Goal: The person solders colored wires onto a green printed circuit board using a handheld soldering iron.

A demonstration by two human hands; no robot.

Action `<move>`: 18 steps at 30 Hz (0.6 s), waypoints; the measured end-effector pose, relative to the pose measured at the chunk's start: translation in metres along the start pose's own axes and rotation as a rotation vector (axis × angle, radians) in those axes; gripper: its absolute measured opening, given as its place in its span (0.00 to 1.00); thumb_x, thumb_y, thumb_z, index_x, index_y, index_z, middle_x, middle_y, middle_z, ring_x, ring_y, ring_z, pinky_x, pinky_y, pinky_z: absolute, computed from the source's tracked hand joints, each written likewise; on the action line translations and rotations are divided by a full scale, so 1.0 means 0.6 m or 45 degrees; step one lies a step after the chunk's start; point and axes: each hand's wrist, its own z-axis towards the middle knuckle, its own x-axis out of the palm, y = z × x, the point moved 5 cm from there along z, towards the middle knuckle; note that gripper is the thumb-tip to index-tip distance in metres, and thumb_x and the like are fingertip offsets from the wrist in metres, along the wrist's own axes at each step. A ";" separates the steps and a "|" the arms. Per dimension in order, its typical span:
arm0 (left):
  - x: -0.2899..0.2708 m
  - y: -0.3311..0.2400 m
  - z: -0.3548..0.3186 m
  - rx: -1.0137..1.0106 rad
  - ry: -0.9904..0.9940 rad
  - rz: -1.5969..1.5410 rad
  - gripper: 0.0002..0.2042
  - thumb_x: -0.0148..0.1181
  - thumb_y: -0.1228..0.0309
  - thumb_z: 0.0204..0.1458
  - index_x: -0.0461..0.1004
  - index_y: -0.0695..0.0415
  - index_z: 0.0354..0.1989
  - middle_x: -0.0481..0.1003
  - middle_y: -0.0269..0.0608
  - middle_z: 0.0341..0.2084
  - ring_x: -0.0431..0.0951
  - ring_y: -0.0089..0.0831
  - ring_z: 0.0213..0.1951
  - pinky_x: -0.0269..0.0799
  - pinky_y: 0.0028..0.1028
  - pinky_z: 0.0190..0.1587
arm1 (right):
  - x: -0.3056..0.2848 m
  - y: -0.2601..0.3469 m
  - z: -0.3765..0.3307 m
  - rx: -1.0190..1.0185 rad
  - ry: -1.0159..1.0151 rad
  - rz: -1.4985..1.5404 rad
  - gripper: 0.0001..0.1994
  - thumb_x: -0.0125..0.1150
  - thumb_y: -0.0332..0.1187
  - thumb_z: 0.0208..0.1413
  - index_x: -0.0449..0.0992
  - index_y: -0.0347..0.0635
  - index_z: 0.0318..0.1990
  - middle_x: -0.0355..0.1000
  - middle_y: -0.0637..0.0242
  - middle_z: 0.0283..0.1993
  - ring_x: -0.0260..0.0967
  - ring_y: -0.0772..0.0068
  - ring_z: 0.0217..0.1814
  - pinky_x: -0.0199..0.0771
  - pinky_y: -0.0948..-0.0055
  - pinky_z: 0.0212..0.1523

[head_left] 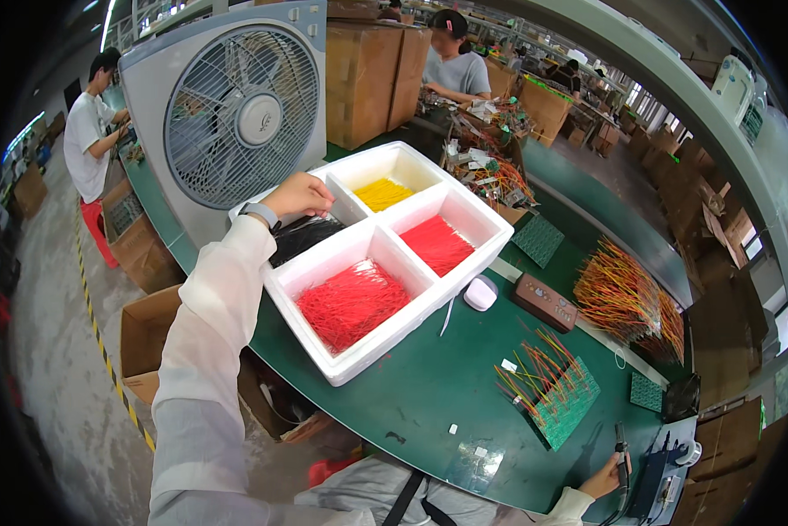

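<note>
A white foam box with four compartments stands on the green table. Black wires lie in its left compartment, yellow wires at the back, and red wires in the two others. Over the black wires, my left hand has its fingertips pinched together; whatever is between them is too small to make out. At the lower right, my right hand grips a soldering iron, tip upward. Left of the iron lies a green circuit board with red and yellow wires standing up from it.
A large box fan stands behind the foam box. A brown control box, a white round case and a bundle of wired boards line the table's far side. A soldering station sits at right. Co-workers sit and stand beyond.
</note>
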 end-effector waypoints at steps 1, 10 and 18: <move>0.003 -0.007 -0.005 -0.027 0.023 -0.001 0.07 0.56 0.76 0.40 0.70 0.66 0.28 0.72 0.39 0.21 0.72 0.21 0.23 0.65 0.15 0.23 | 0.000 0.002 0.001 0.004 -0.009 0.010 0.13 0.49 0.28 0.51 0.62 0.29 0.42 0.65 0.57 0.39 0.63 0.73 0.39 0.61 0.78 0.41; 0.015 -0.031 -0.030 -0.029 -0.024 0.002 0.07 0.54 0.74 0.44 0.69 0.65 0.28 0.72 0.37 0.22 0.71 0.20 0.24 0.66 0.16 0.28 | 0.002 -0.019 0.003 -0.031 -0.002 -0.014 0.13 0.49 0.28 0.51 0.63 0.29 0.42 0.65 0.57 0.39 0.63 0.73 0.39 0.62 0.78 0.41; 0.183 -0.170 -0.196 0.449 -0.122 0.929 0.06 0.54 0.71 0.40 0.67 0.58 0.26 0.71 0.44 0.24 0.72 0.39 0.29 0.66 0.31 0.30 | -0.004 0.008 0.001 -0.027 -0.042 0.047 0.13 0.49 0.30 0.51 0.63 0.30 0.42 0.66 0.58 0.37 0.63 0.75 0.36 0.62 0.79 0.39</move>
